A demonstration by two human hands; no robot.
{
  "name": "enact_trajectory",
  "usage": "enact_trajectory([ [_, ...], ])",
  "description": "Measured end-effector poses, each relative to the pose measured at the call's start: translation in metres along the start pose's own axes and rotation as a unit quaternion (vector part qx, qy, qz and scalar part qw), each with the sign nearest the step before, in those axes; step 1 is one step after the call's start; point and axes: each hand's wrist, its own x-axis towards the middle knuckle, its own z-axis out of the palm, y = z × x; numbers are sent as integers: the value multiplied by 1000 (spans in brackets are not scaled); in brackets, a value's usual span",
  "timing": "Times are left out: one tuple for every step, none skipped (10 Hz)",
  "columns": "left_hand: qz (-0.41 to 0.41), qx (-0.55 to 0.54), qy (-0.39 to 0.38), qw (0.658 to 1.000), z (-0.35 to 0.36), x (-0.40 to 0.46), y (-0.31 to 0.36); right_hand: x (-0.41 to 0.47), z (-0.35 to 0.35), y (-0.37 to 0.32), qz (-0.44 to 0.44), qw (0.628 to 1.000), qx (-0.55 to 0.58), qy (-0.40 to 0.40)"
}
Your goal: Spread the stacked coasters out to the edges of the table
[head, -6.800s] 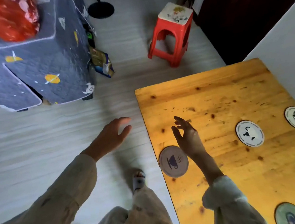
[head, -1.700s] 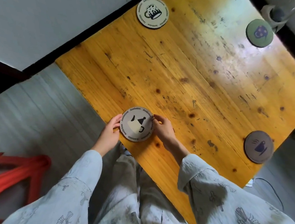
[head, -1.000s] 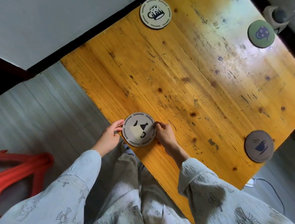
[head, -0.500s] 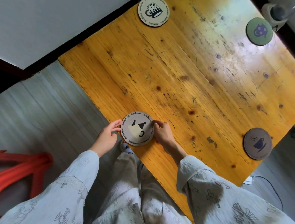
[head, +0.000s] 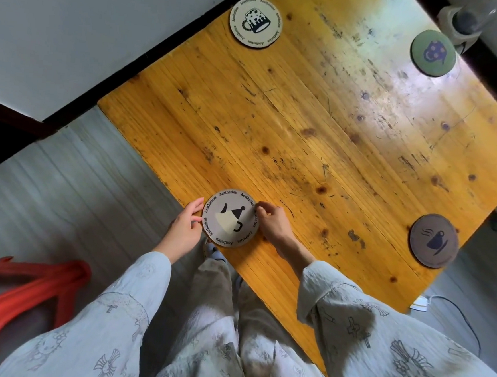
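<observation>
Wooden table point(head: 320, 128): at its near edge, a grey coaster point(head: 231, 218) lies flat, pinched between both hands, left hand point(head: 185, 228) fingertips on its left rim, right hand point(head: 272, 224) curled against its right rim.

A yellow wooden table point(head: 320, 128) with dark knots stands on a gray striped floor point(head: 62, 191). A white wall point(head: 91, 21) with a black strip at the bottom runs along the table's far side. Bright light shines on the tabletop, and 1 red plastic stool point(head: 9, 297) sits on the floor.
</observation>
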Motion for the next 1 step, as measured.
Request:
enact_trajectory([
  [10,86,24,996,1,6,13,2,-9,2,-7,997,-54,56],
])
